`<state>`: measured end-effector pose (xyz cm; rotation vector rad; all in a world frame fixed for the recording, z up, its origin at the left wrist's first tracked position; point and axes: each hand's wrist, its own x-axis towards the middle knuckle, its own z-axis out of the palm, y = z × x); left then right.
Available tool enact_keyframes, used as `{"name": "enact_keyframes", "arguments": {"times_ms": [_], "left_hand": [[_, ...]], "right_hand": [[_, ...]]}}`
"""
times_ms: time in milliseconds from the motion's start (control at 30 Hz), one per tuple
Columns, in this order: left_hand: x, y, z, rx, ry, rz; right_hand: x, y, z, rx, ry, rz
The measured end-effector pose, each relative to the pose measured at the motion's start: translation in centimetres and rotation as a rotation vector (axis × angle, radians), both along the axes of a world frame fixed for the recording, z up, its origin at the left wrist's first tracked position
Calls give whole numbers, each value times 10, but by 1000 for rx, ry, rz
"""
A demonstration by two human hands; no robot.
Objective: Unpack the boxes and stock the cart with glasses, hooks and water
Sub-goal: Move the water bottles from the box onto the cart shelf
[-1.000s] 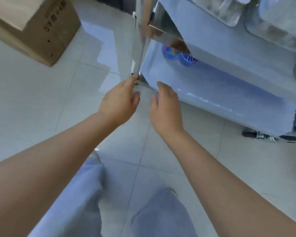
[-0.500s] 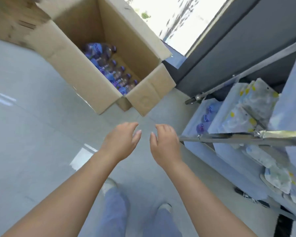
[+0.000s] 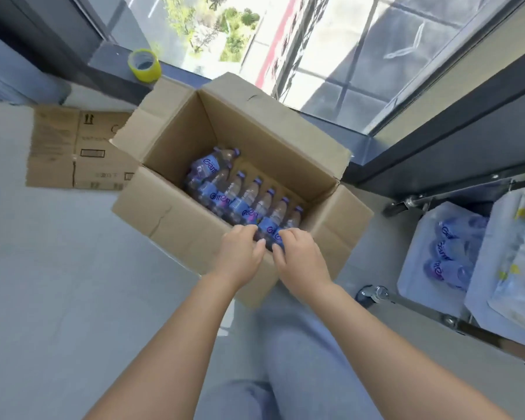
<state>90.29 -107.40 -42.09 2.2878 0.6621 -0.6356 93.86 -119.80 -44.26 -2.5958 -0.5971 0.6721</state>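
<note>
On the pale floor by a big window, an open box (image 3: 194, 231) holds water bottles (image 3: 243, 198) lying in a row pointing toward one o'clock, and the left hand (image 3: 239, 256) and right hand (image 3: 297, 259), both curled, touch the nearest ones.

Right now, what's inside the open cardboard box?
The open cardboard box holds water bottles with purple caps and blue labels, lying in a row. Both hands, left and right, reach in and cover the nearest bottles. Whatever lies beneath the row is hidden.
</note>
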Motion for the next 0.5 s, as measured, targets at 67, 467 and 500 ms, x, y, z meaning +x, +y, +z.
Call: {"name": "enact_keyframes", "arguments": {"times_ms": [67, 467, 500], "left_hand": [[20, 28, -5, -11, 39, -16], [133, 190, -114, 54, 267, -288], [138, 205, -126, 74, 280, -309]], "right_hand": [[18, 16, -8, -55, 64, -16], [71, 150, -98, -101, 489, -512], [74, 162, -108, -100, 529, -581]]}}
